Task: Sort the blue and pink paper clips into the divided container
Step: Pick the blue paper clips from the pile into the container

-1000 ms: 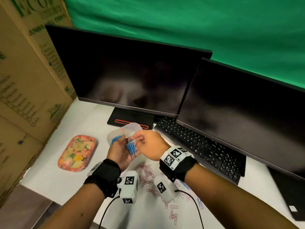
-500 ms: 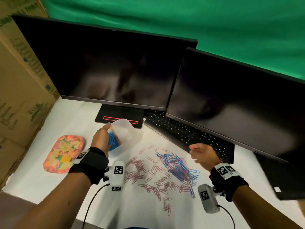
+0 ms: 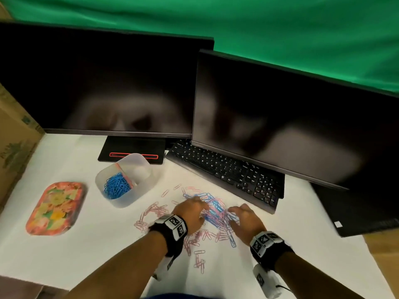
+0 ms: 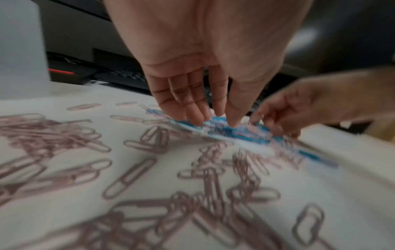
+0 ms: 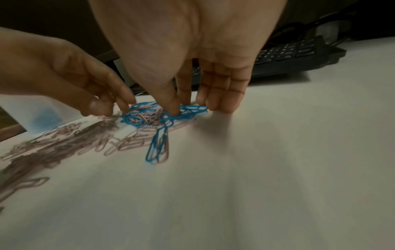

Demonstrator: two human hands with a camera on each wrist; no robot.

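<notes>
A translucent divided container (image 3: 138, 194) stands on the white table, its left compartment full of blue paper clips (image 3: 116, 187). To its right lies a loose heap: blue clips (image 3: 216, 209) (image 4: 235, 132) (image 5: 145, 116) tangled with pink ones, and more pink clips (image 3: 153, 210) (image 4: 128, 175) (image 5: 64, 145) spread to the left and front. My left hand (image 3: 199, 201) (image 4: 213, 118) reaches down with straight fingers, their tips on the heap's left side. My right hand (image 3: 234, 210) (image 5: 188, 108) touches the heap's right side with thumb and straight fingers. Neither hand has lifted a clip.
Two dark monitors stand at the back, with a black keyboard (image 3: 226, 173) just beyond the heap. The left monitor's stand (image 3: 131, 151) is behind the container. A floral tray (image 3: 56, 208) lies at the left, beside a cardboard box (image 3: 13, 137).
My left hand let go of the container, which now stands on the table, and dropped to the heap. My right hand came in from the right to the same heap.
</notes>
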